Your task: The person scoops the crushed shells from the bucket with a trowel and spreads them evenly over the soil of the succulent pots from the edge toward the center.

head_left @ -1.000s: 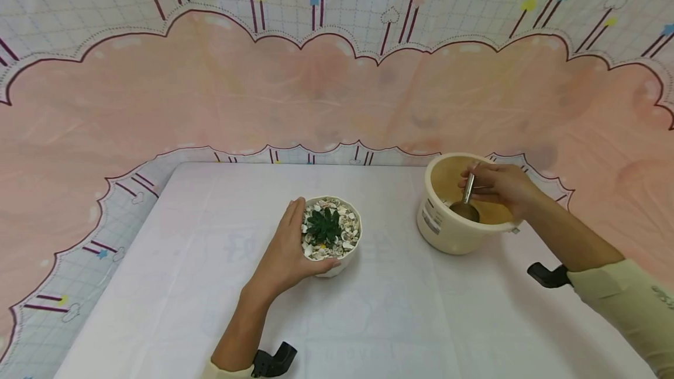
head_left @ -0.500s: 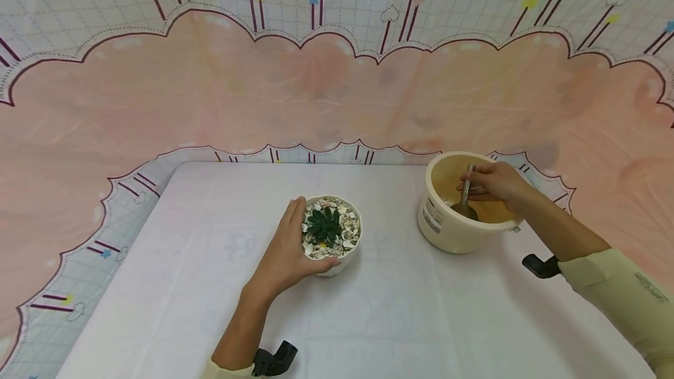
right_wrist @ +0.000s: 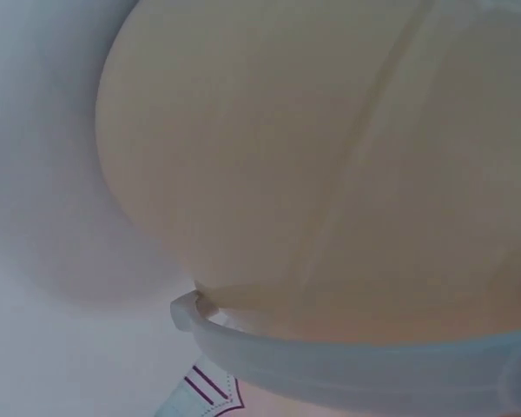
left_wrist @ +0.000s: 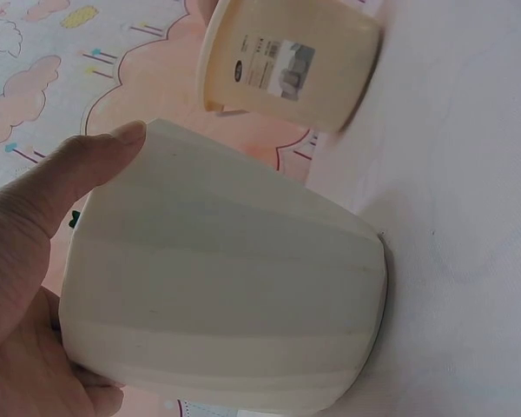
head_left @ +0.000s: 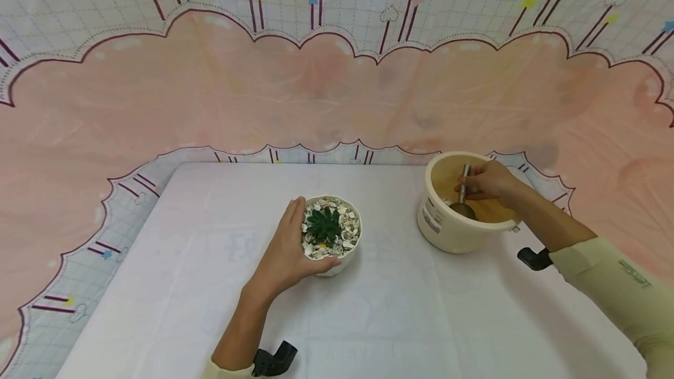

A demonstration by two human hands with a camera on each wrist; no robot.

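Observation:
In the head view my left hand grips a small white faceted flowerpot, its fingers along the left side and its thumb at the near side. A dark green succulent grows in the middle of the pot, ringed by pale pebbles. The left wrist view shows the pot's side wall close up. My right hand reaches into a cream bucket and pinches the upright handle of a metal spoon. The spoon's bowl is low inside the bucket; what lies under it is mostly hidden.
Both containers stand on a white-covered table, the bucket to the right of the pot. A bluish-grey bucket handle runs along the rim in the right wrist view. Behind the table hangs a pink patterned cloth.
My right hand and forearm have shifted slightly left, and the spoon has moved a little left inside the bucket, its handle more upright. My left hand and the flowerpot have stayed in place.

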